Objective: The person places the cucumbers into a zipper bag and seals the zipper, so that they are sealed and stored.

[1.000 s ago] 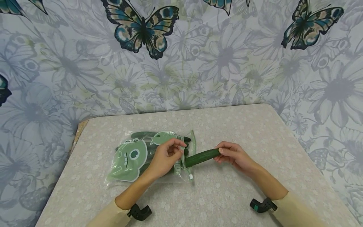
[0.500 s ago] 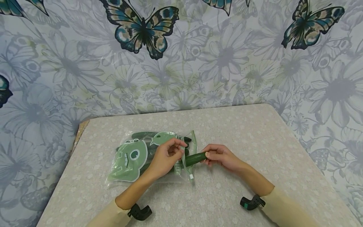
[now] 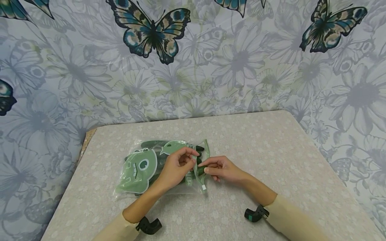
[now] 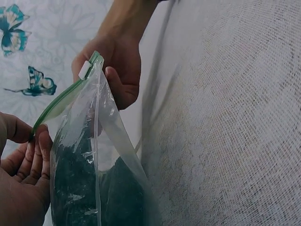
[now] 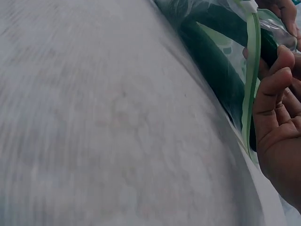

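Observation:
On the table lies a clear zip bag point(image 3: 137, 175) with a green cartoon print and several cucumbers inside. My left hand point(image 3: 173, 169) pinches the upper edge of its mouth between thumb and fingertips, as the left wrist view also shows at the green zip strip point(image 4: 59, 101). With thumb and fingers my right hand point(image 3: 224, 171) holds the end of a cucumber point(image 3: 201, 170) at that mouth; most of this cucumber is within the bag. In the right wrist view, the cucumber point(image 5: 268, 47) passes the green strip, its near end covered by fingers.
A white zip slider point(image 3: 204, 187) sits at the near corner of the bag mouth. The table point(image 3: 256, 140) has a pale patterned cloth, and its far edge meets a wall point(image 3: 235, 67) with butterfly and flower prints. Each wrist wears a black device point(image 3: 255, 213).
My right hand has moved left, pushing the cucumber from mostly outside the bag to almost fully inside. My left hand has stayed at the bag's edge.

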`<action>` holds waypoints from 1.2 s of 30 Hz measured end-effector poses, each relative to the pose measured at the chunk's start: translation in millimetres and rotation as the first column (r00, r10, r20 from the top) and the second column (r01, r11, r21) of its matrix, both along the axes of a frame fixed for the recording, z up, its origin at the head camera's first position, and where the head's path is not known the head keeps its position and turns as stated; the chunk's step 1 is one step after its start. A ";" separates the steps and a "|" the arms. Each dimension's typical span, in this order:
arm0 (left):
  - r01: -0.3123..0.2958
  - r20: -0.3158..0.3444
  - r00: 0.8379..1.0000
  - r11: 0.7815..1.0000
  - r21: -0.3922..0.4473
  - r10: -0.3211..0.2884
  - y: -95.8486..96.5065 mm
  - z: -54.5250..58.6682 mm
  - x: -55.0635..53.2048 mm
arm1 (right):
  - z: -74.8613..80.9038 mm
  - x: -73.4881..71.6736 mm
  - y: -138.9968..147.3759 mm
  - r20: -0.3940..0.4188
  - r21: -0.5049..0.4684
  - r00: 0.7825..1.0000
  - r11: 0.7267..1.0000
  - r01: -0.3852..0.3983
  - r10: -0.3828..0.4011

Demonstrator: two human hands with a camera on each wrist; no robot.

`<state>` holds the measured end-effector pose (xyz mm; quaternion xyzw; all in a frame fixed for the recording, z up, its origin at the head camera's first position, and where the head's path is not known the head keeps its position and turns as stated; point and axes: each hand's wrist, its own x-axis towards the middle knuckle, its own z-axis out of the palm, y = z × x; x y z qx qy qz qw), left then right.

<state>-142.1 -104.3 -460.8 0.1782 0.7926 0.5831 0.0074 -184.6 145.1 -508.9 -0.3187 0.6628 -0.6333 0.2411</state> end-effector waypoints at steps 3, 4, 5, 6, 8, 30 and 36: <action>0.004 0.009 1.000 1.000 0.001 -0.004 0.8 -0.5 0.4 | 0.4 1.5 -4.7 0.026 0.011 0.999 1.000 0.021 -0.021; 0.003 0.012 1.000 1.000 0.002 -0.003 1.2 -0.6 0.6 | 0.3 1.8 -6.0 0.034 0.015 0.999 0.999 0.028 -0.028; 0.002 0.015 1.000 1.000 0.003 -0.002 1.5 -0.6 0.7 | 0.2 2.1 -7.3 0.046 0.015 0.998 0.999 0.033 -0.034; 0.000 0.017 1.000 1.000 0.003 0.000 1.9 -0.4 0.8 | -0.5 2.2 -8.6 0.055 0.010 0.998 0.999 0.033 -0.033; -0.004 0.015 1.000 1.000 0.004 0.003 2.7 -0.4 1.1 | -2.5 2.1 -11.5 0.068 -0.006 0.998 1.000 0.017 -0.016; -0.003 0.010 1.000 1.000 -0.021 0.003 3.1 -12.3 1.0 | -0.4 5.9 3.7 -0.238 0.286 0.960 0.933 0.217 -0.151; 0.046 0.007 0.999 0.999 -0.005 -0.046 4.0 -17.8 -1.0 | 7.3 10.4 20.9 -0.226 0.286 0.961 0.932 0.222 -0.159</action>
